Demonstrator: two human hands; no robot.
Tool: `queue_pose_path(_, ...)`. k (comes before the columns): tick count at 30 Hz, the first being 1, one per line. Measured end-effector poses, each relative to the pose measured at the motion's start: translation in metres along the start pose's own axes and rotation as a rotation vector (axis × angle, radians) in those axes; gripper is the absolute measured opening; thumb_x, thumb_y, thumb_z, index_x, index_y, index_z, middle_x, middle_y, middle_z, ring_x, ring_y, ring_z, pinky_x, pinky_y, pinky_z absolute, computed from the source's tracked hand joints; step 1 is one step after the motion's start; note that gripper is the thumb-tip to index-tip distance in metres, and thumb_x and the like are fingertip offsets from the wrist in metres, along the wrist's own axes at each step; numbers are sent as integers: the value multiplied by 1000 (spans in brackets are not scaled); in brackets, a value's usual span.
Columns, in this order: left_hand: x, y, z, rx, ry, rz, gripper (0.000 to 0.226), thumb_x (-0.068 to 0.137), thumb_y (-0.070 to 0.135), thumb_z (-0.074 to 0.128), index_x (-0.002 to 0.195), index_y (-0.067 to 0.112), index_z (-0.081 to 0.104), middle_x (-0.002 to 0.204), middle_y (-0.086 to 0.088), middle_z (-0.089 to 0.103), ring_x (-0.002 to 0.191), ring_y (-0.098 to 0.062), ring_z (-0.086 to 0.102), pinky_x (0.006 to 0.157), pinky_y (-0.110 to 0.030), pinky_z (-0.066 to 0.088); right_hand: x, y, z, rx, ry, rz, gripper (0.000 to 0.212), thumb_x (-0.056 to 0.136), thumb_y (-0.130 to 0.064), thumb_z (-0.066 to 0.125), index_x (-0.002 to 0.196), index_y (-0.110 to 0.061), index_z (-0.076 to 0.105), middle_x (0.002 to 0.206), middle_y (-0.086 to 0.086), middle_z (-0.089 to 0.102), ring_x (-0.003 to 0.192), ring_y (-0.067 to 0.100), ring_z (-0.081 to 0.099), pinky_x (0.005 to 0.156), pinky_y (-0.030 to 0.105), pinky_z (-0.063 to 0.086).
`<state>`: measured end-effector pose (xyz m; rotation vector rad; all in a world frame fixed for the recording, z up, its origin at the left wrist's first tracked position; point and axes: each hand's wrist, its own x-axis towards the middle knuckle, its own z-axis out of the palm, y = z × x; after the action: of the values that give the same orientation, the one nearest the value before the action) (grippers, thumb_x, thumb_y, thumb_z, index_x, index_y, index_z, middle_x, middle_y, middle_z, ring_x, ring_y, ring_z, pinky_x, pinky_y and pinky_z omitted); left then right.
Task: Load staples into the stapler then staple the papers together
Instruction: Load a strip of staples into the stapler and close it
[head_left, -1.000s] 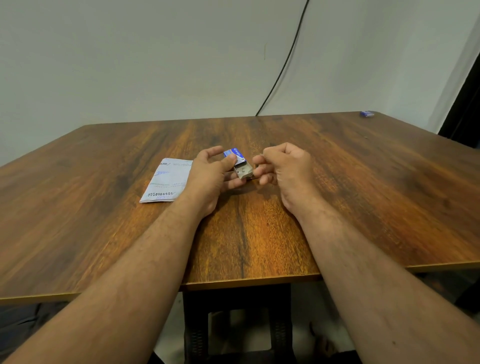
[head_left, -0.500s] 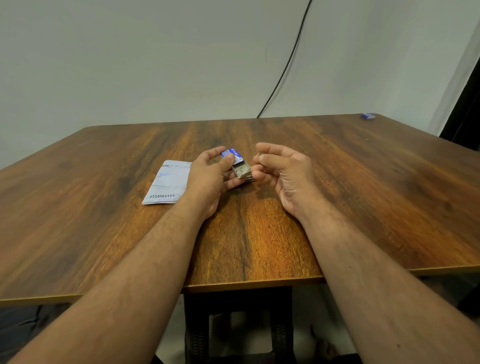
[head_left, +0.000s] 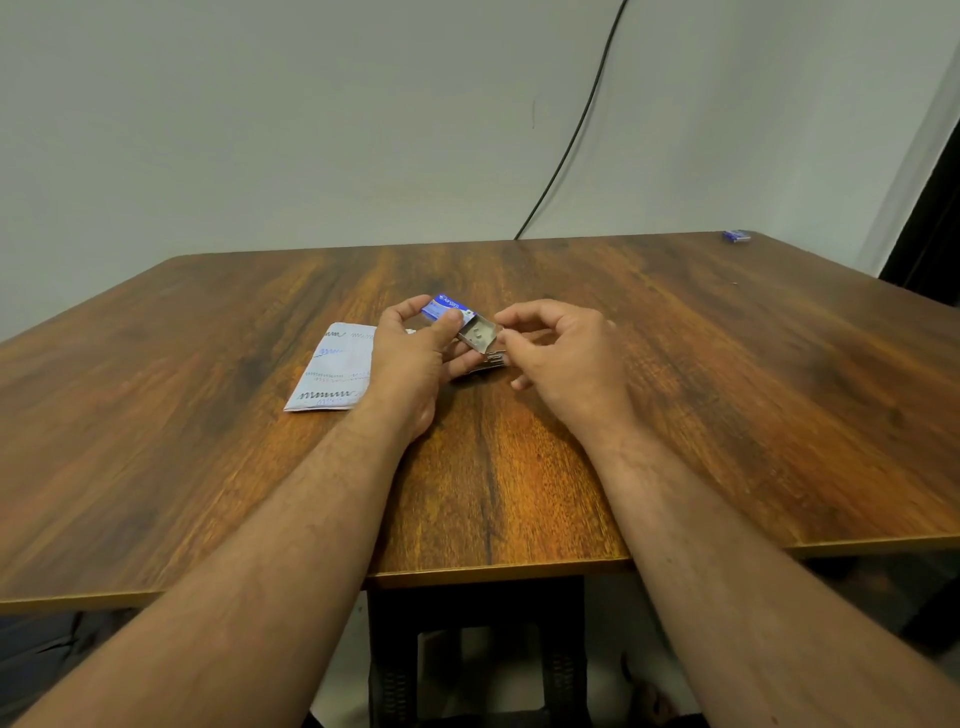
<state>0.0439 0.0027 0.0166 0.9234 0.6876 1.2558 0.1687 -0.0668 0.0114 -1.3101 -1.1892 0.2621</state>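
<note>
My left hand holds a small blue staple box just above the wooden table. Its grey inner tray is slid out toward the right and looks nearly empty. My right hand is beside the tray's open end, thumb and forefinger pinched on a small silvery bit, apparently staples. A silvery metal piece shows under my left fingers, mostly hidden. The folded papers with blue and black writing lie flat left of my left hand. No stapler is clearly visible.
A second small blue box lies at the table's far right corner. A black cable runs down the wall behind the table. The table's near edge is below my forearms.
The grey tray has slid further out of the blue box. My right hand has opened a little and turned, with its pinch now at the tray's end.
</note>
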Motion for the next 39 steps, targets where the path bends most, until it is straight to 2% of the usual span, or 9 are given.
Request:
queue_pose_path(4, -2, 2, 1, 28, -31, -18, 40, 93, 1, 63, 126, 13, 45, 103, -17, 68, 69, -21, 75, 54, -25, 58, 0, 3, -1, -116, 8, -122, 18, 83, -11, 72, 89, -25, 81, 76, -15, 76, 67, 3, 73, 68, 32, 63)
queue_pose_path(8, -5, 2, 3, 104, -89, -41, 42, 95, -7, 53, 132, 12, 46, 99, -13, 68, 67, -18, 73, 56, -25, 59, 3, 4, 0, -186, 25, -159, 18, 81, -10, 71, 87, -25, 80, 69, -24, 68, 64, -2, 68, 68, 22, 57)
queue_pose_path(12, -6, 3, 3, 123, -146, -41, 52, 88, -14, 49, 133, 12, 48, 109, -19, 68, 72, -19, 74, 60, -27, 59, 4, 6, 1, -215, 38, -175, 19, 81, -10, 72, 88, -26, 80, 77, -17, 68, 68, 4, 68, 69, 19, 55)
queue_pose_path(14, -7, 3, 2, 124, -193, -31, 58, 84, -19, 49, 134, 11, 47, 104, -19, 70, 76, -22, 73, 64, -28, 60, 6, 6, 0, -197, 61, -142, 18, 81, -11, 72, 87, -26, 80, 74, -16, 69, 65, 2, 68, 69, 17, 54)
queue_pose_path(18, -8, -1, -1, 213, -284, 28, 76, 76, -26, 57, 140, 13, 43, 89, -8, 73, 75, -18, 72, 69, -29, 59, 6, 6, -1, -211, 77, -100, 15, 82, -16, 72, 85, -29, 79, 69, -17, 71, 67, 0, 68, 73, 22, 58)
queue_pose_path(21, -9, -3, 0, 264, -306, 81, 80, 74, -26, 63, 140, 13, 41, 94, -8, 72, 76, -18, 72, 68, -28, 58, 5, 5, -1, -211, 91, -98, 16, 81, -15, 72, 85, -28, 79, 70, -17, 70, 68, 0, 67, 75, 26, 59)
queue_pose_path(33, -11, -6, 1, 356, -307, 178, 68, 75, -12, 76, 134, 12, 51, 96, -11, 76, 90, -25, 72, 86, -43, 59, 5, 5, 0, -214, 113, -123, 15, 82, -15, 72, 86, -28, 78, 73, -14, 71, 67, 1, 67, 71, 29, 60)
queue_pose_path(35, -12, -5, 1, 371, -299, 192, 69, 76, -10, 77, 135, 11, 50, 103, -12, 75, 92, -24, 73, 84, -41, 60, 5, 4, 0, -213, 113, -126, 14, 83, -15, 72, 87, -28, 78, 75, -13, 72, 66, -1, 66, 70, 26, 59)
queue_pose_path(39, -16, -3, 3, 477, -246, 275, 67, 76, -5, 79, 135, 10, 53, 122, -2, 67, 91, -13, 71, 71, -23, 58, 5, 4, -1, -202, 104, -116, 13, 85, -16, 74, 90, -27, 78, 80, -13, 74, 72, 2, 70, 72, 31, 62)
